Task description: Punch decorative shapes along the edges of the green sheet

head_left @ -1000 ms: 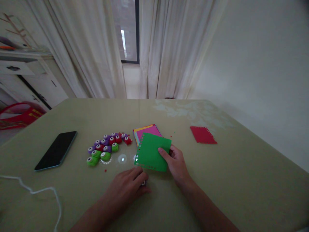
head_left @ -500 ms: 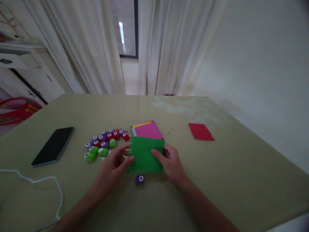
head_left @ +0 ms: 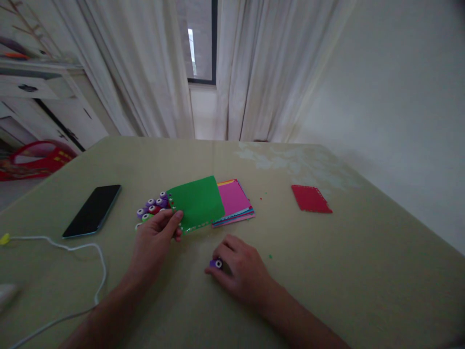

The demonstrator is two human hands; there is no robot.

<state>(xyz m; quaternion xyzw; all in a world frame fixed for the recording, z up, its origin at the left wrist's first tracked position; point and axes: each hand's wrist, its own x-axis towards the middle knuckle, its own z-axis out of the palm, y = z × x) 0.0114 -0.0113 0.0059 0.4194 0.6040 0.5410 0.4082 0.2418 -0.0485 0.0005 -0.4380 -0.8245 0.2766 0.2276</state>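
My left hand (head_left: 158, 241) pinches the lower left corner of a green sheet of paper (head_left: 198, 202), whose left and lower edges show punched holes. The sheet is raised and hides part of a group of purple, red and green craft punches (head_left: 150, 208) with eye-like tops. It also overlaps a stack of coloured paper (head_left: 234, 199), pink on top. Nearer to me, my right hand (head_left: 243, 269) has its thumb and fingers closed around one small purple craft punch (head_left: 215, 263) at the table surface.
A dark tablet (head_left: 92, 211) lies at the left, with a white cable (head_left: 72, 246) nearer to me. A red sheet with punched edges (head_left: 311, 199) rests at the right. Tiny punched bits (head_left: 270, 256) are scattered on the table (head_left: 345, 271). Curtains hang behind.
My right hand has let go of the green sheet and closed around the purple punch. My left hand, earlier at the punch, has taken the sheet and moved it away from me and leftward.
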